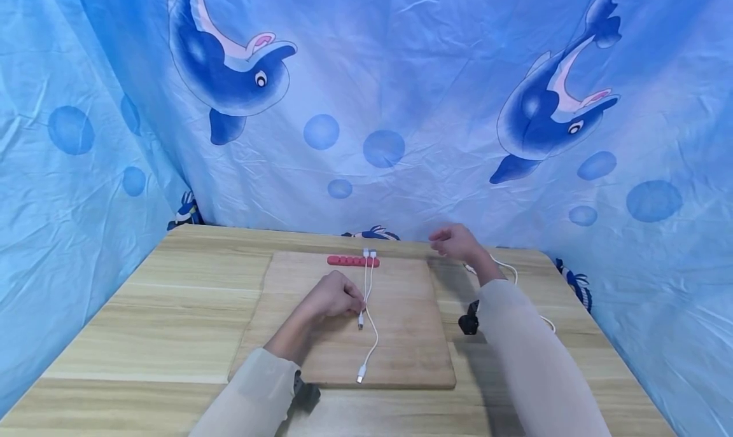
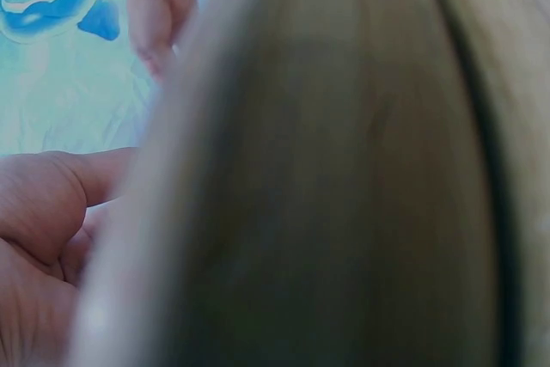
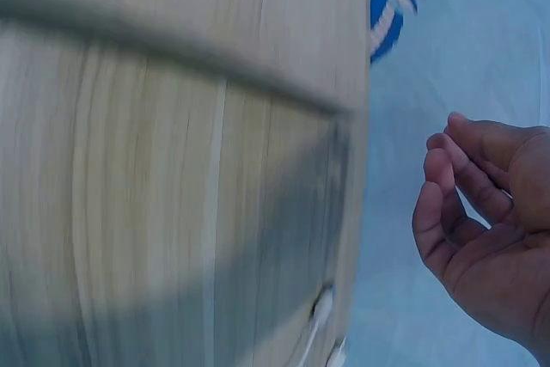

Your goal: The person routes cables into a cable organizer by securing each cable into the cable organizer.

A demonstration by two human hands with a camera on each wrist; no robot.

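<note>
On a wooden board (image 1: 401, 348), my left hand (image 1: 335, 295) pinches a white cable (image 1: 361, 316) close to its lower plug. Beside it a second white cable (image 1: 376, 336) runs down to a plug near the board's front edge. The upper ends of both cables lie at the right part of a red cable holder (image 1: 343, 260). My right hand (image 1: 458, 243) is raised past the board's back right corner, fingers loosely bent and holding nothing; the right wrist view shows the hand (image 3: 498, 204) empty. In the left wrist view my left hand (image 2: 43, 229) is partly cut off, its fingertips hidden.
More white cable (image 1: 506, 265) lies on the table (image 1: 143, 322) at the right, partly behind my right forearm; its ends (image 3: 322, 307) show in the right wrist view. A blue curtain (image 1: 446, 106) with dolphins hangs behind the table's back edge.
</note>
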